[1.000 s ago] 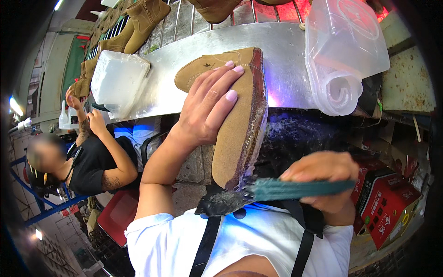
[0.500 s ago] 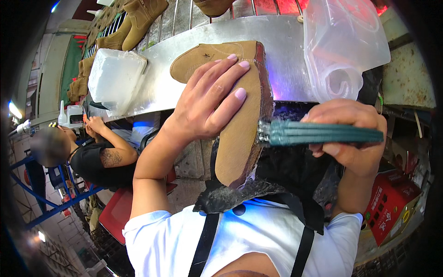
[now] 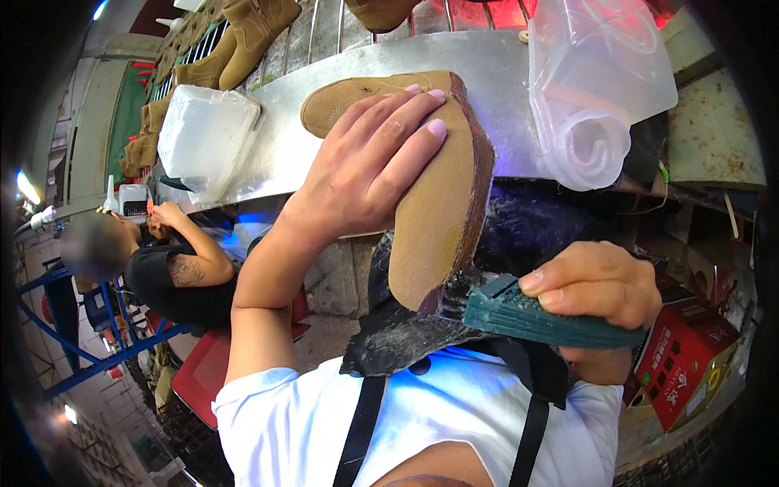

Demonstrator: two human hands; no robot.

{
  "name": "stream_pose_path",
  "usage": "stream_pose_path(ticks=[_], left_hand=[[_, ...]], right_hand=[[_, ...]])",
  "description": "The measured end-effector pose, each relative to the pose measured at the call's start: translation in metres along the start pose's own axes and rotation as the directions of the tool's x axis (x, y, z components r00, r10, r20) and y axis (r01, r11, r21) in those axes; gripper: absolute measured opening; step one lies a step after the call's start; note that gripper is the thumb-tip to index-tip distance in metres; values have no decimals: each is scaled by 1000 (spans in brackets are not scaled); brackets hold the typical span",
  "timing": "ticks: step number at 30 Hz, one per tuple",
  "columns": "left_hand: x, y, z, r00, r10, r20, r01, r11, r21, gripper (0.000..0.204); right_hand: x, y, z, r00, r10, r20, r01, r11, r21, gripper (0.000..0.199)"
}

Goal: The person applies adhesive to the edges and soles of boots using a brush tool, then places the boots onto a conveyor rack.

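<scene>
A tan suede boot (image 3: 442, 183) lies on its side over my lap and the metal bench edge. Its shaft points left, its toe points toward me, and a rough reddish-brown band runs along its bottom edge. My left hand (image 3: 365, 166) grips the boot across the shaft and ankle, fingers stretched over the side. My right hand (image 3: 604, 284) is closed around a green ridged brush (image 3: 552, 318). The brush's front end is beside the toe, close to the rough band; its bristles are blurred, so contact cannot be told.
A curved metal bench (image 3: 479, 57) lies ahead. White translucent containers stand on it, one left (image 3: 203, 138) and one right (image 3: 596, 97). More tan boots (image 3: 260, 36) rest on a rack beyond. A co-worker (image 3: 174, 272) sits at left. A red box (image 3: 686, 361) is at right.
My right hand and the brush have moved down toward me, from the boot's mid-edge to its toe. The boot has tilted slightly, with my left hand still on it.
</scene>
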State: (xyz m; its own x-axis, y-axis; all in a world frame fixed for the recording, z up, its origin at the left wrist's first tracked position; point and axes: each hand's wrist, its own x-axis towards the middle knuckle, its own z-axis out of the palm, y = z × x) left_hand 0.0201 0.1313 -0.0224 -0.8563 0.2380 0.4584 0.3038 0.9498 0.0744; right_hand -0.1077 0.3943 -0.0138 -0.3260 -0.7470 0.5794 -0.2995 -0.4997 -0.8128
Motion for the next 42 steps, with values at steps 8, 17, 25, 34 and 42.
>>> stream_pose_path(ticks=[8, 17, 25, 34, 42], left_hand=[[12, 0, 6, 997, 1, -80, 1, 999, 33, 63], [36, -6, -9, 999, -41, 23, 40, 999, 26, 80], [72, -24, -23, 971, -82, 226, 111, 986, -121, 90], [92, -45, -32, 940, -102, 326, 165, 971, -171, 97], [76, -48, -42, 907, -142, 396, 314, 854, -414, 95]], right_hand=[[2, -26, -5, 991, -132, -5, 126, 955, -268, 28], [50, -52, -42, 968, -89, 236, 181, 895, -407, 23], [77, -84, -56, 950, 56, 308, 163, 752, -639, 25], [92, -78, -68, 936, 93, 339, 188, 682, -707, 29], [56, 19, -46, 934, 219, -282, -89, 907, 411, 48]])
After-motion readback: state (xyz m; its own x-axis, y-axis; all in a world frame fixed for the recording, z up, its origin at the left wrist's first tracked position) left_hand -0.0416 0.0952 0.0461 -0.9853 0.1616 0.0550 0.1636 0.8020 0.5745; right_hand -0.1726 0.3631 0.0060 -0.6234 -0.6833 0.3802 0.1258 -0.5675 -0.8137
